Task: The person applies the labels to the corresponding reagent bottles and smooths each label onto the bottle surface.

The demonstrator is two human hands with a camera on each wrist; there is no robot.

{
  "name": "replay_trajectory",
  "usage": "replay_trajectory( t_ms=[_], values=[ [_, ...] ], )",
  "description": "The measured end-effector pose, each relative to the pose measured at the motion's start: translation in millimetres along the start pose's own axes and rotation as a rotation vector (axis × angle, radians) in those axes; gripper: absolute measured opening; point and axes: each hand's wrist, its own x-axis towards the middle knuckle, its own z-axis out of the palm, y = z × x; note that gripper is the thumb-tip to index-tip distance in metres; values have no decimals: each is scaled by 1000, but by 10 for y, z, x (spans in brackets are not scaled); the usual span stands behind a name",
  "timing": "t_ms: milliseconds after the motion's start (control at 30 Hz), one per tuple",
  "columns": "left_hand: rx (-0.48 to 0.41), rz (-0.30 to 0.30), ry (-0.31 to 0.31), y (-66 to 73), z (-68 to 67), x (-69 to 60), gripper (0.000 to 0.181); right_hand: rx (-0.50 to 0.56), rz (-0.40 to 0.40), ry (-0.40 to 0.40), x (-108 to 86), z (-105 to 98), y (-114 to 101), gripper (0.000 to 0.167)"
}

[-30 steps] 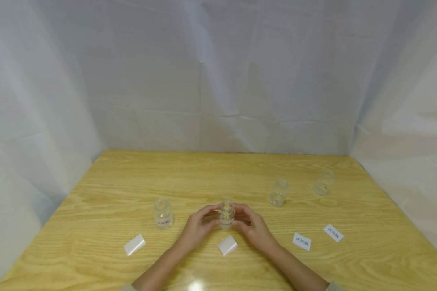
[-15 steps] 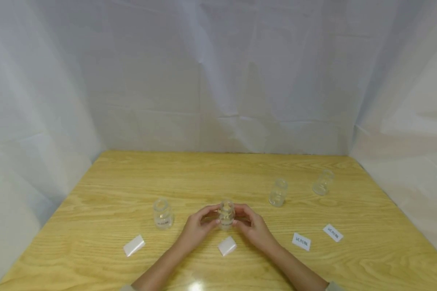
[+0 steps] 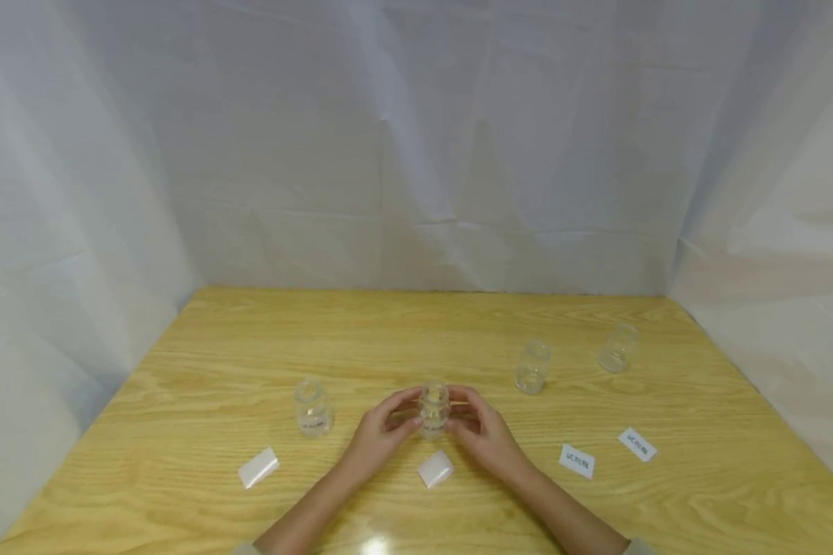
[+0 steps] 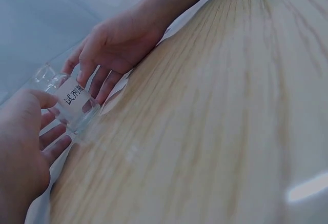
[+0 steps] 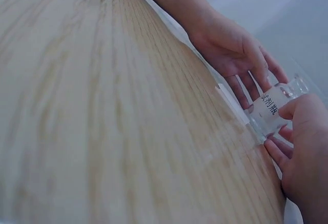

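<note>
A clear glass reagent bottle [image 3: 433,412] stands upright on the wooden table, with a white label bearing printed characters on its near side. My left hand [image 3: 377,432] holds it from the left, and my right hand [image 3: 484,435] from the right. Both thumbs lie at the label's edges, while the other fingers bend round behind the glass. The left wrist view gives the label [image 4: 73,95] close up between the two hands. From the right side, the right wrist view has the same bottle [image 5: 271,106]. A small white slip [image 3: 435,469] lies just in front of it.
Another labelled bottle [image 3: 312,408] stands on the left, a blank white slip [image 3: 258,468] before it. Two bottles without visible labels [image 3: 531,368] [image 3: 618,348] stand at the right. Nearer me are two printed labels [image 3: 577,461] [image 3: 637,445]. White sheeting [image 3: 416,154] surrounds the table.
</note>
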Motion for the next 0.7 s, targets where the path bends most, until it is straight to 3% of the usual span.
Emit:
replay_trajectory(
  t_ms=[133, 233, 300, 400, 467, 533, 600, 700],
  values=[
    [-17, -4, 18, 124, 9, -4, 42, 4, -21, 1, 1, -9, 24, 46],
    [18, 71, 63, 285, 31, -12, 43, -5, -12, 30, -4, -19, -45, 44],
    [56, 184, 124, 388, 66, -17, 43, -21, -15, 62, -18, -54, -93, 42],
    [97, 416, 220, 425, 165, -2, 42, -49, -60, 118, -56, -175, -134, 37],
    [84, 535, 245, 446, 269, 24, 41, -78, -113, 146, -80, -300, -165, 34],
    [75, 599, 237, 468, 410, 60, 40, -93, -149, 175, -102, -444, -193, 31],
    [65, 597, 209, 498, 579, 100, 39, -116, -161, 205, -116, -601, -226, 28],
    [36, 476, 162, 564, 854, 180, 36, -161, -138, 269, -131, -832, -273, 23]
  ],
)
